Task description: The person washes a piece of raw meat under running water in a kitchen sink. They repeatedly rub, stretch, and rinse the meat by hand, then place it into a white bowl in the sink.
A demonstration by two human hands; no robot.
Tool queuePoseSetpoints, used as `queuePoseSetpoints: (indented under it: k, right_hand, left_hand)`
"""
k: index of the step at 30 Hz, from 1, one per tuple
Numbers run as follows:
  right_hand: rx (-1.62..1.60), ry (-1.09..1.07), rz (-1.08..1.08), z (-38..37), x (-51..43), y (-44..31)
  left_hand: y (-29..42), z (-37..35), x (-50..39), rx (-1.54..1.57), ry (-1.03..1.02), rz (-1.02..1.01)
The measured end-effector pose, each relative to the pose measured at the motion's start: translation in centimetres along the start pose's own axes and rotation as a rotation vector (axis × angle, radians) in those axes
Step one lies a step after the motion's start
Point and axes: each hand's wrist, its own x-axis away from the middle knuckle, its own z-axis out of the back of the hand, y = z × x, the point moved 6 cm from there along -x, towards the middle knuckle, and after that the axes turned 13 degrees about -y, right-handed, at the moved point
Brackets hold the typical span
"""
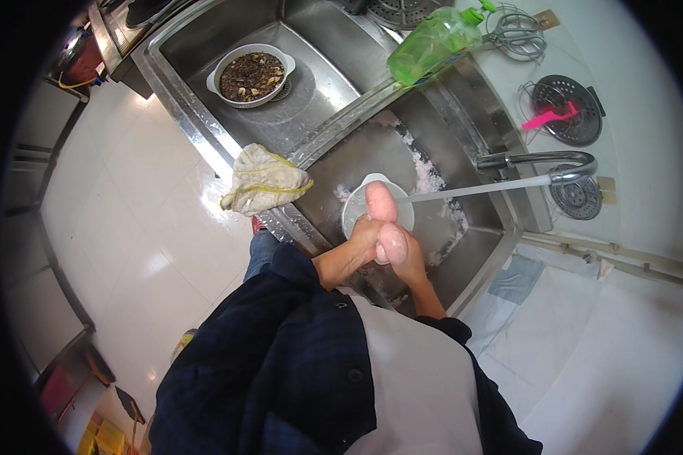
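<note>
Both hands are together over the right sink basin point(395, 151). My left hand point(363, 239) and my right hand point(412, 260) squeeze a wet, smooth pink object point(381, 202) between them. Rounded lobes of it bulge out above and below my fingers; its material I cannot tell. Below lies a white round dish point(353, 210) with a small handle, partly hidden by the hands. A stream of water point(478, 190) runs from the curved metal faucet point(572, 165) to the dish. Whitish-pink froth or scraps point(430, 176) lie on the basin floor.
A white two-handled dish point(212, 82) of dark crumbly matter sits in the left basin. On the divider stands a green soap bottle point(432, 48). A damp cloth point(264, 181) drapes over the front rim. Scissors point(518, 37), strainers point(580, 122) and a pink tool point(549, 118) are behind.
</note>
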Motion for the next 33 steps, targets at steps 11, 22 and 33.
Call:
queuePoseSetpoints:
  k: [11,22,33]
  right_hand:
    - [0.143,-0.211,0.159,1.5,2.0,-5.2]
    - [-0.178,-0.275,-0.073,-1.0,1.1,-2.6]
    - [-0.085,-0.241,-0.047,-0.8,1.0,-0.3]
  left_hand:
    - [5.5,-2.5,0.5,0.433,-0.366,0.066]
    - [4.0,-2.4,0.6,-0.176,-0.120,-0.118]
    - [3.9,-3.3,1.6,-0.381,-0.063,-0.126]
